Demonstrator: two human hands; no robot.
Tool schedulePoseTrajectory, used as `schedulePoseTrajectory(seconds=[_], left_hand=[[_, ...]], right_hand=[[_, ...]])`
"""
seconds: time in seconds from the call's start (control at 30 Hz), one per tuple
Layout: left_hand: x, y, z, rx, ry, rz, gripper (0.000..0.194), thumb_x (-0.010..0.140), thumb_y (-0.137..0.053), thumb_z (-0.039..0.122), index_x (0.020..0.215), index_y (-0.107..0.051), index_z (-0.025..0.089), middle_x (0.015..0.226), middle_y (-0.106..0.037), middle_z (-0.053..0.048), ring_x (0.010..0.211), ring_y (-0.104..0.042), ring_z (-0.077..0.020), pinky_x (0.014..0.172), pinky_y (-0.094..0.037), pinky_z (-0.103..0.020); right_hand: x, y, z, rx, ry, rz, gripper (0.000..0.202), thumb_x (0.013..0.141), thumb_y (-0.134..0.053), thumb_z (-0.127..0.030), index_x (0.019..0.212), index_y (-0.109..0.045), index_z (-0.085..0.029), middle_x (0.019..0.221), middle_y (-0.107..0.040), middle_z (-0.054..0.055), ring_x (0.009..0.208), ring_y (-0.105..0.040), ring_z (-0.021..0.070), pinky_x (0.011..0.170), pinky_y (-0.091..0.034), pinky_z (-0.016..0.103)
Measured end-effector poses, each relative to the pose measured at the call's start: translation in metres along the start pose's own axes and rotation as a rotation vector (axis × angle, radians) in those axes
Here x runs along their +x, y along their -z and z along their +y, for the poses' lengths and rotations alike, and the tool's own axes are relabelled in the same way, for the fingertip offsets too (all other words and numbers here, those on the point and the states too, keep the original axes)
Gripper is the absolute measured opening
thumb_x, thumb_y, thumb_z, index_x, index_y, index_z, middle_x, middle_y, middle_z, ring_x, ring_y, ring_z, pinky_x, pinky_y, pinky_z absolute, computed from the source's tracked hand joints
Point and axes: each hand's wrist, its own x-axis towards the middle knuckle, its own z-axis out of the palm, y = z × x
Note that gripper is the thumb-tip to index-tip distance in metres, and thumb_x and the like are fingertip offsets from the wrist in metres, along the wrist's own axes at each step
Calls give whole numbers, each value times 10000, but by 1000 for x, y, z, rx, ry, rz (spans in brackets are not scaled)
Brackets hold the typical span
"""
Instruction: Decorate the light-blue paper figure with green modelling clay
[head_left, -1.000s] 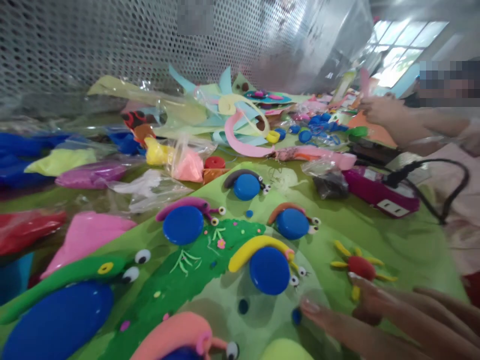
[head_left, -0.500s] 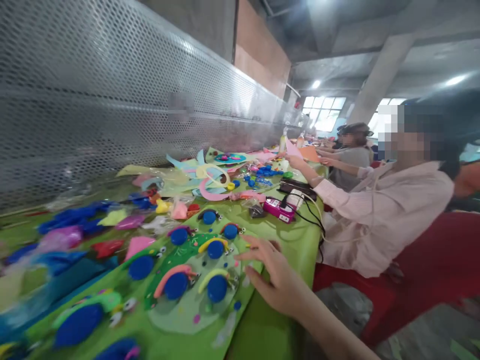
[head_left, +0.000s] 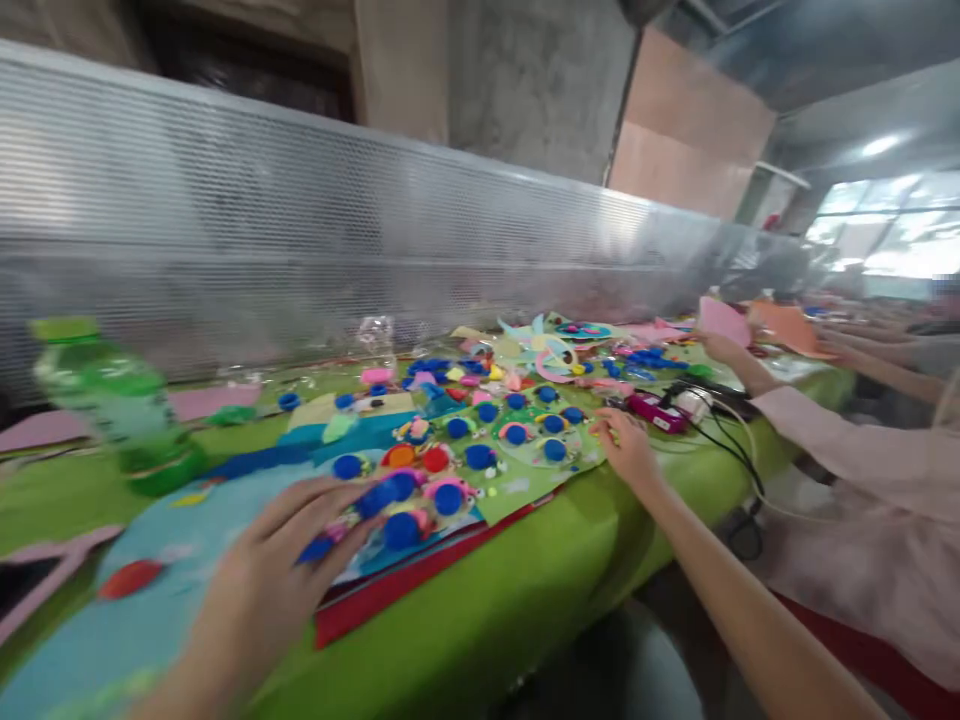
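My left hand [head_left: 281,560] is over the near-left group of clay figures, its fingers reaching across a blue clay piece [head_left: 394,492]; motion blur hides whether it grips anything. At the right edge of the green sheet [head_left: 517,490], my right hand [head_left: 624,440] has its fingers bent and somewhat apart, with nothing plain between them. Several small figures with blue discs and googly eyes cover the sheet, among them a pink one [head_left: 450,498]. An orange disc [head_left: 399,456] and a red disc [head_left: 436,459] lie near my left hand.
A green bottle [head_left: 120,410] stands at the left by a light blue sheet [head_left: 187,520]. A purple power strip [head_left: 658,412] with black cables lies right of my right hand. A person's pink sleeve [head_left: 810,415] is farther right; a perforated metal screen [head_left: 337,220] runs behind the table.
The view has swung left and shows more of the table. My left hand has come into view over the figures. My right hand remains by the sheet's right edge. The neighbour's hand holds a pink sheet.
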Motion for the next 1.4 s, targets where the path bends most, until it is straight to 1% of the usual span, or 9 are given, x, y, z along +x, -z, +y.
schedulePoseTrajectory(seconds=[0.17,0.27,0.37,0.47,0.6,0.8,0.97,1.23,1.4], left_hand=[[-10,15,19,-193,237,-76,365,696,-652,573,777,-660,217,779,-656,-8,602,-576,-125,587,-483,-223],[-26,21,27,-379,430,-159,420,662,-652,585,681,-617,166,637,-603,-17,470,-494,-103,430,-399,-196],[-41,27,27,-548,570,-221,468,611,-674,593,648,-571,137,562,-523,-5,454,-448,-90,401,-364,-184],[-49,33,26,-666,655,-224,519,579,-683,621,662,-537,130,573,-498,4,459,-426,-74,413,-378,-189],[-57,40,28,-753,706,-221,560,585,-695,653,679,-519,130,595,-500,14,470,-432,-60,426,-381,-186],[-73,40,27,-799,732,-214,574,625,-683,668,747,-550,122,640,-523,18,489,-443,-54,448,-399,-187],[-86,39,24,-782,732,-170,582,664,-643,685,776,-580,118,654,-575,-2,479,-483,-67,451,-425,-199],[-86,42,35,-652,732,42,536,628,-662,671,669,-614,138,524,-531,4,443,-457,-77,419,-375,-162],[-81,35,35,-528,741,118,502,628,-655,658,659,-599,160,535,-546,-7,469,-486,-117,426,-408,-183]], right_hand=[[-7,13,-19,21,34,83,271,919,-523,-387,1019,-584,-143,978,-608,45,870,-595,177,799,-481,392],[-17,20,-68,105,140,55,322,931,-455,-440,986,-576,-146,905,-616,49,830,-595,187,813,-455,412],[-29,23,-150,253,341,-118,351,949,-350,-436,1068,-554,-175,960,-650,99,796,-616,195,810,-469,384],[-41,24,-234,394,554,-340,463,914,-441,-475,1295,-439,-212,1166,-616,81,960,-621,164,840,-498,277],[-51,22,-294,628,616,-694,483,865,-587,-403,1290,-480,-199,1282,-561,91,1203,-503,200,993,-424,324],[-64,15,-296,677,486,-693,337,869,-594,-324,1185,-578,-208,1139,-660,69,1028,-626,194,899,-495,313],[-75,13,-298,581,500,-474,363,900,-519,-449,1128,-595,-177,1025,-701,76,913,-674,185,767,-546,269],[-82,11,-308,507,613,-230,485,890,-431,-596,979,-622,-159,865,-719,91,753,-681,212,664,-518,313],[-84,0,-312,500,500,-51,395,909,-440,-535,936,-591,-171,693,-690,54,608,-657,191,575,-504,298]])
